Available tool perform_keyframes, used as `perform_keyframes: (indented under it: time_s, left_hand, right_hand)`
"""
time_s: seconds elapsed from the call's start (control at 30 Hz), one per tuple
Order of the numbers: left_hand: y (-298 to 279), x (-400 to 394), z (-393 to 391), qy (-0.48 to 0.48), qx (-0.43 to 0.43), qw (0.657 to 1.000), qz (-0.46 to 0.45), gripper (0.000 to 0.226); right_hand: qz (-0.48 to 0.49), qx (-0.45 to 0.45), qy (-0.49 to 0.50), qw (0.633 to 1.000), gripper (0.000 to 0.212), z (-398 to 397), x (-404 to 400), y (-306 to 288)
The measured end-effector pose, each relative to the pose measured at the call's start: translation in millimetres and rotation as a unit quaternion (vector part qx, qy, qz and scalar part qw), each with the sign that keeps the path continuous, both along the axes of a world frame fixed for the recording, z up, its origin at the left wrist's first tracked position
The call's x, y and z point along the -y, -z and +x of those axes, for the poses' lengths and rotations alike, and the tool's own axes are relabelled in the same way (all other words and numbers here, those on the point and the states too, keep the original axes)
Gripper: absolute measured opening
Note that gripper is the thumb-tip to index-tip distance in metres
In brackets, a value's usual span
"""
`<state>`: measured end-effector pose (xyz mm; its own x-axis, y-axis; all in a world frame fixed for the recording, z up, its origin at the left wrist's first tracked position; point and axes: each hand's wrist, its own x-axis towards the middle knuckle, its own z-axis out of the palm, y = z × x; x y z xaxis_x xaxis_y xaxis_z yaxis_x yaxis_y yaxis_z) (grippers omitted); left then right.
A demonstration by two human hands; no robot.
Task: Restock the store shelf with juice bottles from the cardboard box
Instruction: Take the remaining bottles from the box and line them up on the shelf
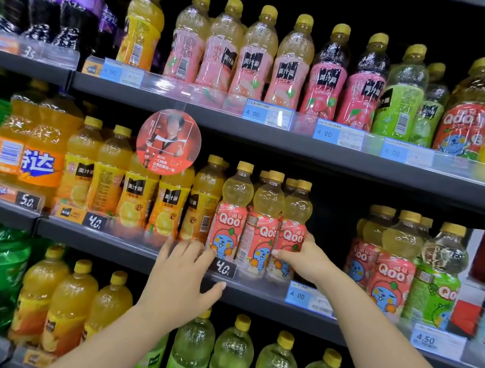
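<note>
- Right hand (305,259) grips a clear, bulbous plastic bottle (291,231) with a glossy pink label.
- Left hand (185,274), fingers spread, rests open on the grey shelf (125,247) edge.

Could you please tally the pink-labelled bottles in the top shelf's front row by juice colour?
Pale-juice bottles: 4
Dark-juice bottles: 2
Total: 6

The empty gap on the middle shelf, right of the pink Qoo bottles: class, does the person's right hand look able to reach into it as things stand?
Probably yes. The right hand already rests on the rightmost pink Qoo bottle beside the gap, and nothing visible stands in front of that dark opening.
</note>
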<state>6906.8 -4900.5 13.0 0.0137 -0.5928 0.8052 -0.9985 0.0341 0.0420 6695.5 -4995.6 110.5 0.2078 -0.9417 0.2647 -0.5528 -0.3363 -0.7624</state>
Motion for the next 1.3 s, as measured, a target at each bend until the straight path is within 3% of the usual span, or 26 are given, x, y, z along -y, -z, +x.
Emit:
perform_keyframes:
  time_s: [0.2, 0.27, 0.47, 0.7, 0.97, 1.3]
  left_hand:
    - [3, 2, 0, 0.000, 0.000, 1.000, -0.006, 0.054]
    - [3, 2, 0, -0.001, 0.001, 1.000, -0.008, 0.055]
    - [3, 3, 0, 0.004, 0.003, 1.000, -0.008, 0.055]
    - [3, 2, 0, 0.005, 0.001, 1.000, -0.012, 0.056]
    - [4, 3, -1, 0.005, 0.002, 1.000, -0.015, 0.056]
    - [2, 1, -2, 0.004, 0.001, 1.000, -0.016, 0.056]
  right_hand:
    - [-0.081, -0.028, 0.077, 0.993, 0.089, 5, -1, 0]
    - [-0.088, -0.031, 0.080, 0.992, 0.084, 7, -1, 1]
    - [-0.081, -0.043, 0.045, 0.995, 0.063, 9, 4, 3]
    - [-0.077, -0.068, 0.017, 0.995, 0.054, 15, 18, 4]
    - [-0.058, -0.121, -0.017, 0.991, 0.064, 14, 23, 6]
    - [-0.078, -0.125, 0.006, 0.989, 0.031, 16, 24, 8]
